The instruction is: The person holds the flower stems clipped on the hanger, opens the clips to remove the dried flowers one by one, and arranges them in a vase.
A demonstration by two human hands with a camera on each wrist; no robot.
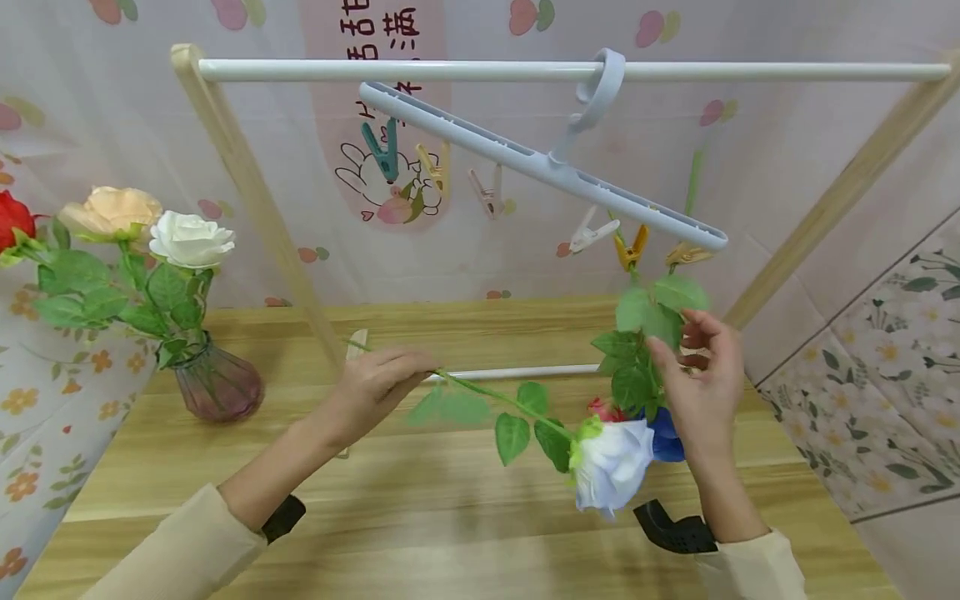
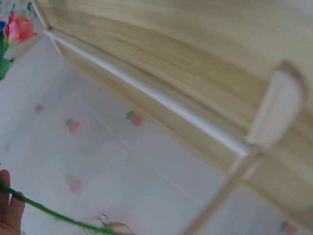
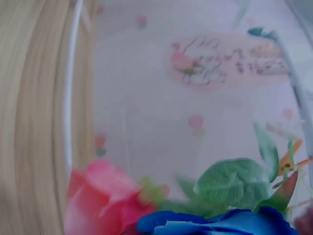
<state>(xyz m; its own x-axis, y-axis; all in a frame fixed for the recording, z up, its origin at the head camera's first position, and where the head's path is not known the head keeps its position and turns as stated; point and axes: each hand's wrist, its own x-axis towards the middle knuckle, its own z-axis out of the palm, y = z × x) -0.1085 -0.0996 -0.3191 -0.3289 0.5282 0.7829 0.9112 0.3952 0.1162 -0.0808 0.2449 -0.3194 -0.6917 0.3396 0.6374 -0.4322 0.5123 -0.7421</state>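
Observation:
My left hand (image 1: 382, 379) pinches the green stem (image 1: 480, 389) of a pale bluish-white rose (image 1: 611, 467). The stem slants down to the right, so the bloom hangs low in front of the right hand. In the left wrist view, fingers (image 2: 11, 208) hold this stem near the lower left corner. My right hand (image 1: 708, 375) is at the green leaves (image 1: 637, 367) of hanging flowers, its thumb and fingers apart beside them. A blue rose (image 3: 230, 223) and a pink rose (image 3: 105, 196) hang below those leaves. Yellow (image 1: 632, 247) and tan clips (image 1: 688, 254) sit just above.
A pale blue clip hanger (image 1: 525, 158) hooks over a white rod (image 1: 412, 71), its right end tilted down. Several clips dangle from it, including a teal one (image 1: 382, 152). At left, a purple glass vase (image 1: 217, 383) holds red, peach and white roses. Wooden posts (image 1: 247, 183) frame the rack.

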